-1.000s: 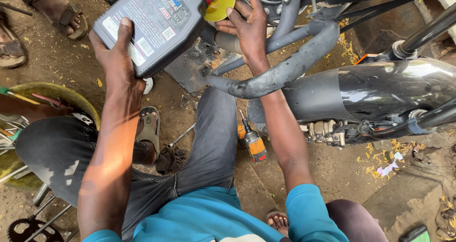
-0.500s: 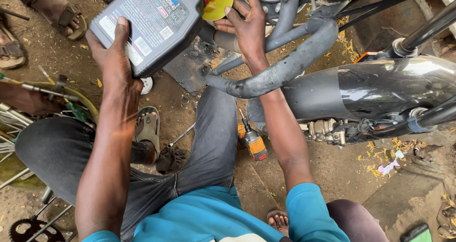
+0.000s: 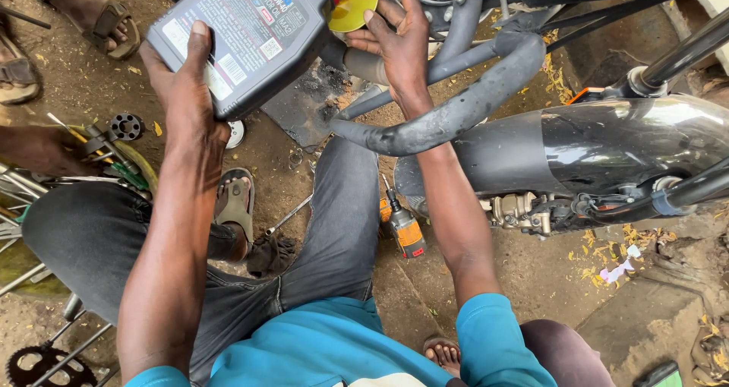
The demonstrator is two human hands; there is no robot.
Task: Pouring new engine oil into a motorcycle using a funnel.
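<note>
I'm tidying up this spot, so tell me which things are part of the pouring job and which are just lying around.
In use:
left hand tilting grey oil bottle
right hand at yellow funnel
motorcycle

Lying about:
orange screwdriver
sprocket
small gear

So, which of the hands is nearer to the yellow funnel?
Right. The right hand touches the funnel with its fingers. The left hand grips the far end of the grey oil bottle, away from the funnel.

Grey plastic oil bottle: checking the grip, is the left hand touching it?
Touching. The head view shows the left hand pressed against the grey plastic oil bottle.
</note>
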